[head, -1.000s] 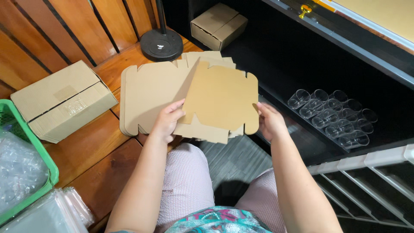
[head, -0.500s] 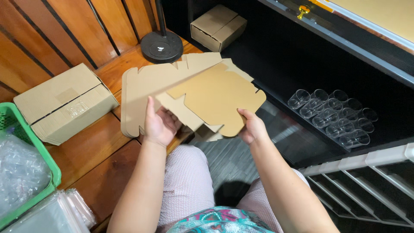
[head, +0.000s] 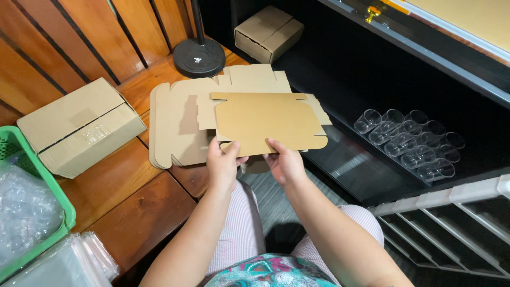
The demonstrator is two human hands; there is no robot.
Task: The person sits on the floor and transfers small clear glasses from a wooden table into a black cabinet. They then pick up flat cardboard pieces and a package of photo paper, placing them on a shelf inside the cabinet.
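A flat brown die-cut cardboard box blank (head: 271,121) is held level above my lap by both hands. My left hand (head: 223,163) pinches its near edge at the left corner, thumb on top. My right hand (head: 285,162) grips the same near edge a little to the right. Beneath and behind the blank lies a stack of more flat cardboard blanks (head: 178,125) on the wooden bench (head: 127,196).
A closed cardboard box (head: 79,126) sits on the bench at left, and a green basket (head: 50,204) of clear plastic stands beside it. A black round stand base (head: 200,56) and a small box (head: 268,33) are behind. Several clear plastic cups (head: 411,142) lie on the dark shelf at right.
The blank was tilted and partly unfolded over the stack; it now lies flat and level. Both hands have come together on its near edge.
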